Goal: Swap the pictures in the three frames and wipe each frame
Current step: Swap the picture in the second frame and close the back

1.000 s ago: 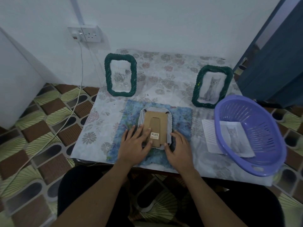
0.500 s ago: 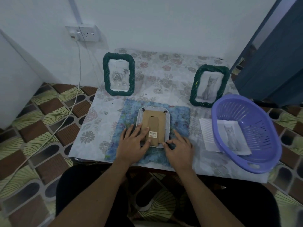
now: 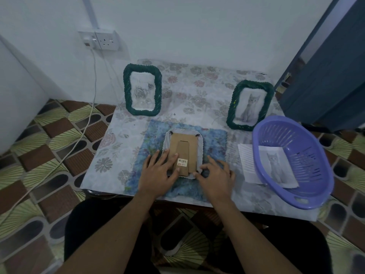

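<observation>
In the lower centre the white frame (image 3: 182, 153) lies face down on the blue cloth (image 3: 214, 144), near the table's front edge; the left hand (image 3: 158, 175) presses flat, fingers spread, on its cardboard back; the right hand (image 3: 216, 177) pinches its lower right corner; two green frames (image 3: 142, 89) stand behind, three frames together; one purple basket (image 3: 292, 163) at right half hides a cat picture (image 3: 274, 167).

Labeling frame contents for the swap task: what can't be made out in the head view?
- Face-down frame on the blue cloth: its picture is hidden, only the cardboard back shows.
- Barcode sticker: text too small to read.
- Loose cat print: partly covered by the purple basket, seen through its slots.
- Left green frame: picture faint behind glare.
- Left hand, right hand: whether the fingers grip or just rest is unclear.
</observation>
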A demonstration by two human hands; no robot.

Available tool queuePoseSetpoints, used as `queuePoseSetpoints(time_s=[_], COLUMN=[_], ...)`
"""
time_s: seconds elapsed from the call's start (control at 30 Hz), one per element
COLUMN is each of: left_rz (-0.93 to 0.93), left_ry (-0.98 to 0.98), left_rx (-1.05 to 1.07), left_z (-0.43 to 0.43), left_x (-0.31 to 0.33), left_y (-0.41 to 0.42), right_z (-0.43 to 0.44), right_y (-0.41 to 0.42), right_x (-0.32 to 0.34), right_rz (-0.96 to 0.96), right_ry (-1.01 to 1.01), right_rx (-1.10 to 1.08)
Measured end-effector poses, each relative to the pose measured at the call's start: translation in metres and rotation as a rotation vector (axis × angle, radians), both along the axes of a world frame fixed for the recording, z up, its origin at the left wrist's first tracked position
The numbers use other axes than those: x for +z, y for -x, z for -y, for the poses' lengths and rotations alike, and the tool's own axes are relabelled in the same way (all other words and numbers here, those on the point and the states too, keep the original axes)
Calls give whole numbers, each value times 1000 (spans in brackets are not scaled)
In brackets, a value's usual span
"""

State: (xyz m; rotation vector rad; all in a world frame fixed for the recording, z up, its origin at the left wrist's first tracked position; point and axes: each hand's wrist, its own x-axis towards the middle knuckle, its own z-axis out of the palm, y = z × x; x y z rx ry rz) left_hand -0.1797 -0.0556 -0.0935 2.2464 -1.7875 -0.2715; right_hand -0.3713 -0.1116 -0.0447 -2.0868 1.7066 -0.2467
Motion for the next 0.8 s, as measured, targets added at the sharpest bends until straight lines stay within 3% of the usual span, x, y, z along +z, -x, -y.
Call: queuePoseSetpoints(time_s=[0.33,0.53,0.8], left_rz=[-9,-10,-18], left_ry=[-2,15,6], left_rx=[0,3,4], left_z=[0,-1,0], left_x=[1,1,2], left_y=[0,1,0], right_z=[-2,5,10], right_y=[-9,-7,-4], right_x=[0,4,15], right_rz=[11,-100,-127], right_ry=[-9,7,-7], right_rx=[73,177,146])
